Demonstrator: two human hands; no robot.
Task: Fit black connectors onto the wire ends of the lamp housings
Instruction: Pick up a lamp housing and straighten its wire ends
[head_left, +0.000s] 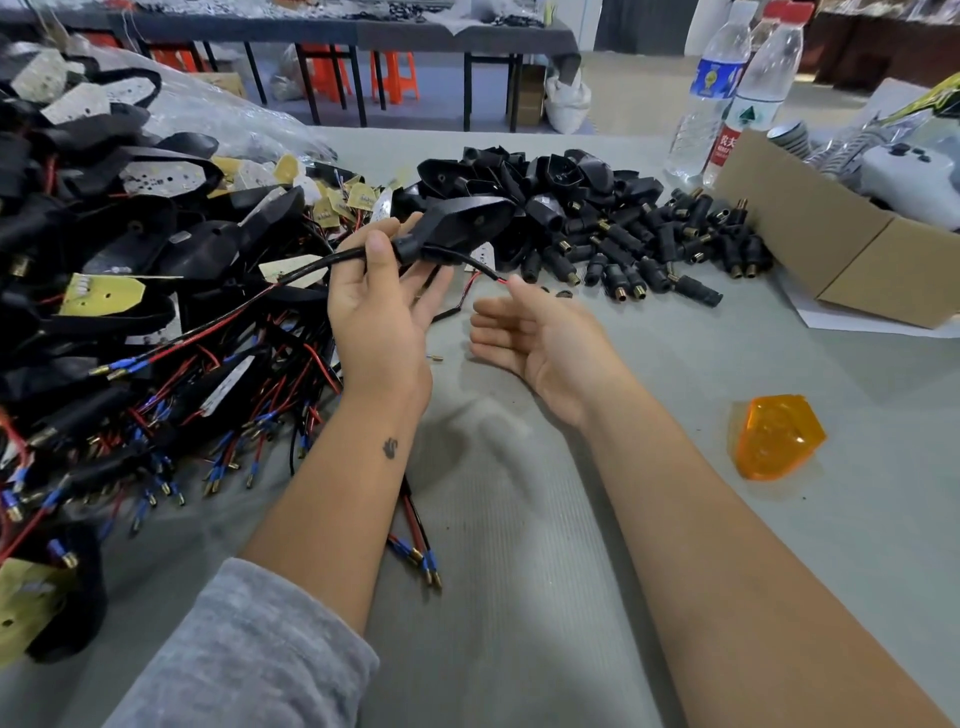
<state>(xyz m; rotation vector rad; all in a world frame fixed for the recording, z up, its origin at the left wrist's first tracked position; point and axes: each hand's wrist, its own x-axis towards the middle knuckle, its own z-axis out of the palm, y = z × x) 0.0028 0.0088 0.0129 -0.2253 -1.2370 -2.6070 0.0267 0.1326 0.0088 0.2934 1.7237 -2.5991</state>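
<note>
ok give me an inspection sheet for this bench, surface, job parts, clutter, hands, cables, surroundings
surface: grey ribbed mat, bare in the middle.
job's things: black lamp housing held up; loose black connectors heaped at right; pile of wired housings at left.
clutter: orange lens, cardboard box, two water bottles, white device in the box.
grippers: left hand grips the housing's stem and sleeved cable; right hand open, palm up, fingertip at the red wire end.
cables: red and black leads with blue-sleeved brass terminals on the mat and through the left pile.
surroundings: dark tables, orange stools, white sack on the floor.
</note>
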